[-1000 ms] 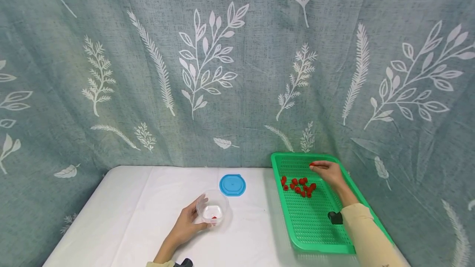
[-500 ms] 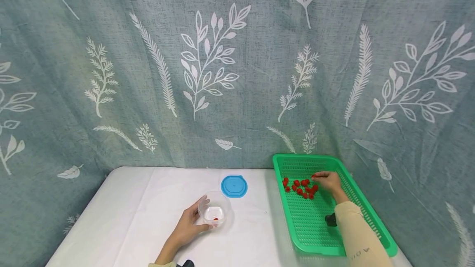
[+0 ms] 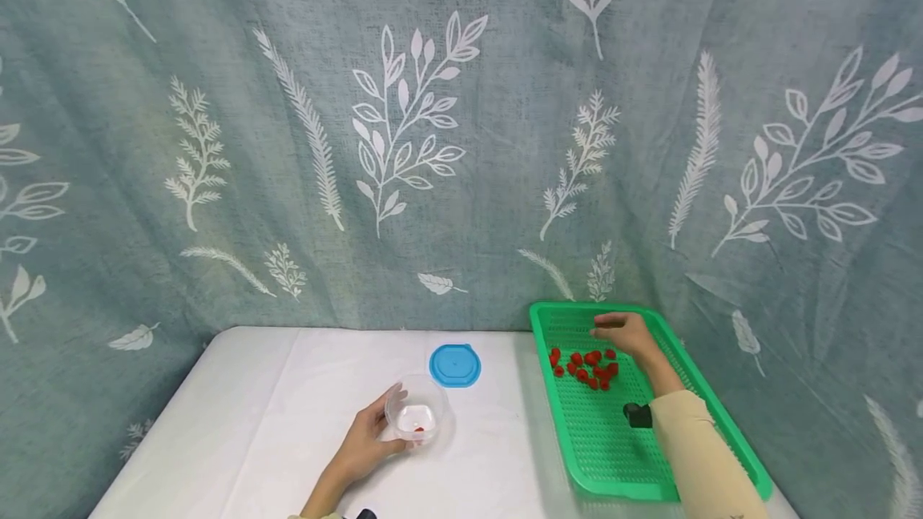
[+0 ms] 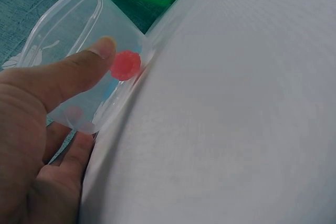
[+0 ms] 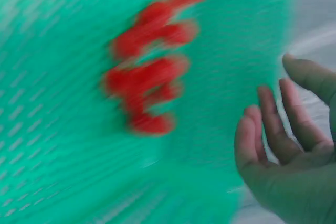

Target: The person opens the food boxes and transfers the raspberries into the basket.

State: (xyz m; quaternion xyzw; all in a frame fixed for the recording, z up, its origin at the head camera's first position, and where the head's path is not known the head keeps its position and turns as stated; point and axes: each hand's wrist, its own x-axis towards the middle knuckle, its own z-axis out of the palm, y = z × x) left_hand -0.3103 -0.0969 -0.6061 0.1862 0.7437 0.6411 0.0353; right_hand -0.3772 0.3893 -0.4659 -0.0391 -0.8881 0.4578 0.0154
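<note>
My left hand [image 3: 368,437] grips a clear plastic tub [image 3: 425,387] by its side on the white table, thumb in front and fingers behind. A red raspberry [image 4: 126,65] lies at the bottom of the tub, seen through its wall near the thumb in the left wrist view. Over the far part of a green basket [image 3: 570,447] hovers my right hand [image 3: 629,333], fingers spread apart with nothing between them. Below it, several raspberries [image 3: 593,359] lie in a loose cluster in the basket; they are blurred in the right wrist view.
A blue lid [image 3: 455,365] lies on the white table [image 3: 288,407] just behind the tub. Behind the table hangs a grey-green curtain [image 3: 490,183] with white leaf prints. The basket's raised rim borders the table's right side.
My right hand has let go of a raspberry, which now lies at the cluster's far right, and has risen slightly up and left. The left hand and tub stay put.
</note>
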